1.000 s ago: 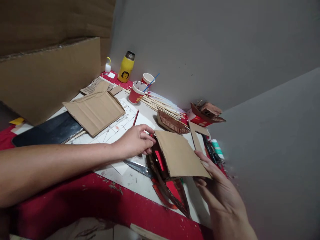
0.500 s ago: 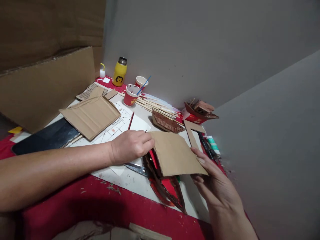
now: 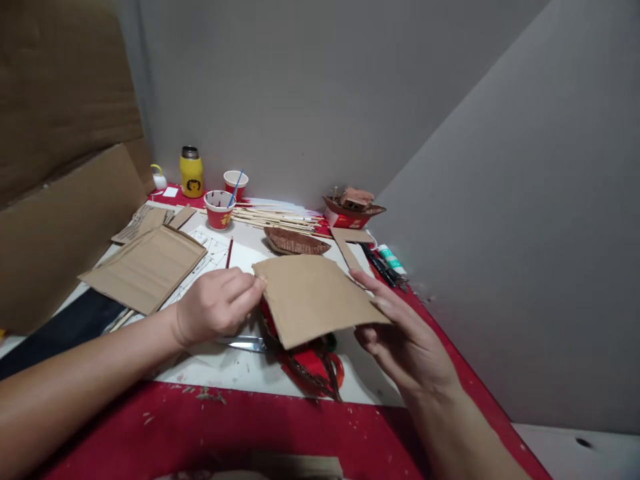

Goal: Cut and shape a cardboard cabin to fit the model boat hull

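A square piece of brown cardboard (image 3: 315, 297) is held between my two hands, slightly bowed. My left hand (image 3: 220, 303) pinches its left edge near the far corner. My right hand (image 3: 410, 333) grips the right edge, thumb on top and fingers underneath. Beneath the cardboard lies a cardboard boat hull (image 3: 313, 367) with a red inside and dark brown rim, partly covered. Scissors (image 3: 245, 343) with a metal blade rest to its left, mostly hidden, and part of an orange handle (image 3: 340, 367) shows by the hull.
Behind stand a brown boat model (image 3: 297, 241), another boat on a red box (image 3: 353, 207), thin wooden sticks (image 3: 275, 219), paper cups (image 3: 219, 212) and a yellow bottle (image 3: 191, 175). Cardboard pieces (image 3: 145, 267) lie left, near a pencil (image 3: 229, 253). Black pens (image 3: 380, 265) lie right.
The view has shifted, so the scene sits further left. Both hands still hold the cardboard, which now looks tilted flatter and covers more of the red hull.
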Demonstrator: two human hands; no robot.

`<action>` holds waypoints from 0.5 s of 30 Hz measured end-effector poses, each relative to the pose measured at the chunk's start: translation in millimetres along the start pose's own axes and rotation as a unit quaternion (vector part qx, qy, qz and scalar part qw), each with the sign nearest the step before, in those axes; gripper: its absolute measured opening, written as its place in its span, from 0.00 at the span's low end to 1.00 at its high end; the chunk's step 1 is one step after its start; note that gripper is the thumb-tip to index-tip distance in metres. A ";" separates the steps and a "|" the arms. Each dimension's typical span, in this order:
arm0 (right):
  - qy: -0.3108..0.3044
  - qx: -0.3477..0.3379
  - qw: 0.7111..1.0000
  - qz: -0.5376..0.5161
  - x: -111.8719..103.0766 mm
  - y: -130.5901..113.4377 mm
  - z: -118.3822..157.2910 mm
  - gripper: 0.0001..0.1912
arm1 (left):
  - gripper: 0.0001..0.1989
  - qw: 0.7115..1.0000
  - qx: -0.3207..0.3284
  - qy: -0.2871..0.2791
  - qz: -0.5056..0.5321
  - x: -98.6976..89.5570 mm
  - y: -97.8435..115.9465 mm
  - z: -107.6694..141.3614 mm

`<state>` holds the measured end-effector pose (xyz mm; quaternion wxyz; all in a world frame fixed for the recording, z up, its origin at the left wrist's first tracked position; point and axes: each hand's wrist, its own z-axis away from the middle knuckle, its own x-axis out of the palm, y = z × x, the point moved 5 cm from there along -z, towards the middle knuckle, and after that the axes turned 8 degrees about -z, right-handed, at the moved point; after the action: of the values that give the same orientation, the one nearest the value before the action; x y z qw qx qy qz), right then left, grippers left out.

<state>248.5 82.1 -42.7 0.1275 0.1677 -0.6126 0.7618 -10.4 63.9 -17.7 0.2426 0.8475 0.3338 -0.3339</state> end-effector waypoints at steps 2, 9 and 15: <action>-0.033 -0.017 0.999 -0.009 4.7 -6.1 3.4 0.31 | 0.08 0.997 -0.061 0.053 -0.003 -14.6 -2.1 -6.6; -0.081 -0.109 0.978 0.162 4.9 -4.0 -3.8 0.28 | 0.06 0.852 -0.420 0.150 0.274 -41.8 -42.7 -17.2; -0.244 -0.205 0.827 0.464 28.3 14.0 11.1 0.28 | 0.11 0.763 -0.446 0.121 0.452 -25.6 -52.6 -16.0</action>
<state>218.2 67.8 -41.4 -0.3632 0.0144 -0.7714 0.5223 -56.4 98.4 1.6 0.6741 0.7293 0.0496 0.1062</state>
